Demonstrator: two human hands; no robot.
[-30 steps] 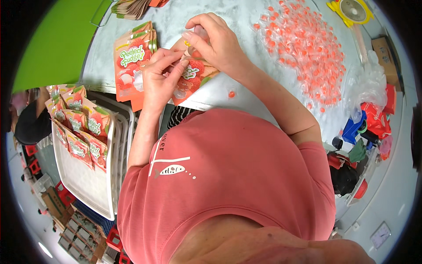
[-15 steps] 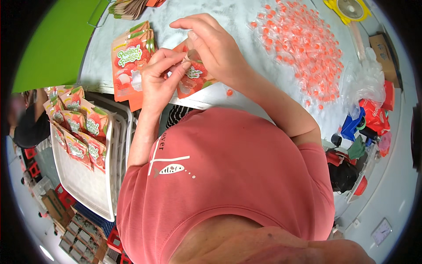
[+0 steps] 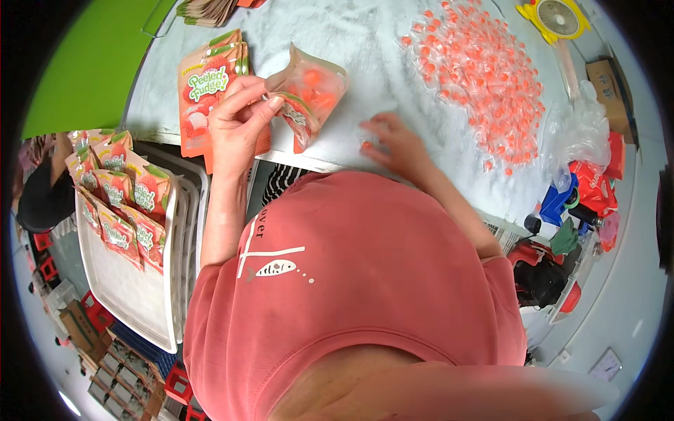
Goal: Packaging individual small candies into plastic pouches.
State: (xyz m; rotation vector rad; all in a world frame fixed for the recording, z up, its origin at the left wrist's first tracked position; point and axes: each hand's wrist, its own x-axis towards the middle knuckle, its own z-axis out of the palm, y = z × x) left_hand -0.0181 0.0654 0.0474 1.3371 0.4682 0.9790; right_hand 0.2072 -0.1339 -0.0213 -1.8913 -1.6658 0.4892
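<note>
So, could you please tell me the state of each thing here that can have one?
Pouch: held up in the left hand, mouth open, orange pieces inside.
Right hand: empty, flat on the table.
Empty pouches: stacked flat on the table.
Wrapped orange candies: loose, spread across the table.
White tray: holds filled pouches in overlapping rows.

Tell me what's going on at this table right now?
A person in a pink shirt is packing small orange sweets into pouches. The left hand holds an open pouch with a few sweets inside, above the table. The right hand rests on the table beside one loose sweet. A big pile of sweets lies further right, flat empty pouches on the left, and filled pouches stand in a white tray.
</note>
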